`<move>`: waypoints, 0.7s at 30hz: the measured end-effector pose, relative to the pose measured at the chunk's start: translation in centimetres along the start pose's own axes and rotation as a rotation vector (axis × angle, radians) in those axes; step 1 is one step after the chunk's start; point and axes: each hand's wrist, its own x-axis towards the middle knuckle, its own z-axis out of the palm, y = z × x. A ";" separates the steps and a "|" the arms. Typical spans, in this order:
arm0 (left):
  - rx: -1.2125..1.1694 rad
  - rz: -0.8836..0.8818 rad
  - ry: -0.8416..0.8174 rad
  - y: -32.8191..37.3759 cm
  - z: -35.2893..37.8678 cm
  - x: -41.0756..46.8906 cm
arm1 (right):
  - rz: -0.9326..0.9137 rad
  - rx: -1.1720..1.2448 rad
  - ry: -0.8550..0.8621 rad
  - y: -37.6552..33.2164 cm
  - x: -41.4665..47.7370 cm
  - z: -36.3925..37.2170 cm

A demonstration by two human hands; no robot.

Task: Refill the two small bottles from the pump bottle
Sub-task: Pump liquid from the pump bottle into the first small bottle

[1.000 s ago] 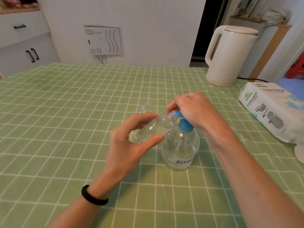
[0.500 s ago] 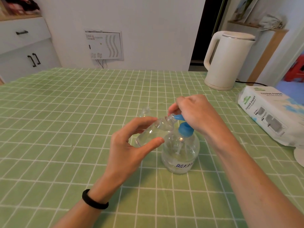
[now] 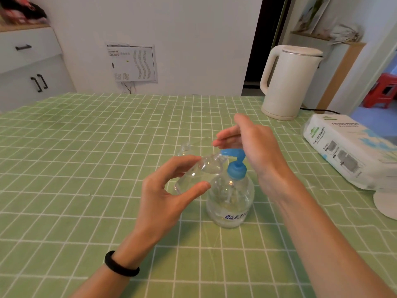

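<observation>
A clear round pump bottle [image 3: 230, 201] with a blue pump head [image 3: 235, 161] stands on the green checked tablecloth [image 3: 86, 168]. My left hand [image 3: 167, 194] grips a small clear bottle [image 3: 199, 171], tilted with its mouth right at the blue spout. My right hand [image 3: 251, 145] hovers just above the pump head with fingers straight, and I see no contact with it. A second small clear bottle [image 3: 185, 148] stands on the cloth behind the first one, partly hidden by it.
A cream electric kettle [image 3: 289, 82] stands at the back right with its cord trailing right. A white tissue paper pack [image 3: 352, 149] lies at the right edge, a white round object [image 3: 386, 203] beside it. White cabinets [image 3: 28, 67] stand far left.
My right hand has lifted off the pump head and opened; earlier it was curled down over the spout. The pump head now shows fully. My left hand keeps the small bottle at the spout.
</observation>
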 end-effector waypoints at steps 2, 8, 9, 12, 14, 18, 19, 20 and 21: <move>0.000 -0.003 0.005 0.0 -0.1 0.1 | -0.009 0.023 0.000 0.7 -0.6 -0.4; -0.006 0.009 0.006 0.2 -0.1 0.1 | -0.065 0.058 0.003 3.7 -3.9 0.6; -0.004 0.010 0.004 0.2 -0.1 0.1 | -0.091 0.076 0.018 4.0 -4.3 0.8; 0.000 0.013 0.008 0.2 -0.1 0.1 | -0.155 0.155 0.058 4.6 -4.6 1.4; 0.001 0.014 0.014 0.2 -0.1 0.1 | -0.176 0.193 0.066 4.8 -4.5 1.8; 0.005 0.015 0.023 0.1 -0.2 0.2 | -0.169 0.168 0.113 4.9 -4.4 2.6; 0.006 0.016 0.023 0.1 -0.2 0.2 | -0.162 0.163 0.123 4.8 -4.4 2.7; 0.006 0.016 0.022 0.1 -0.2 0.2 | -0.155 0.158 0.135 4.8 -4.4 2.7; 0.007 0.016 0.020 0.1 -0.2 0.3 | -0.149 0.151 0.142 4.8 -4.4 2.7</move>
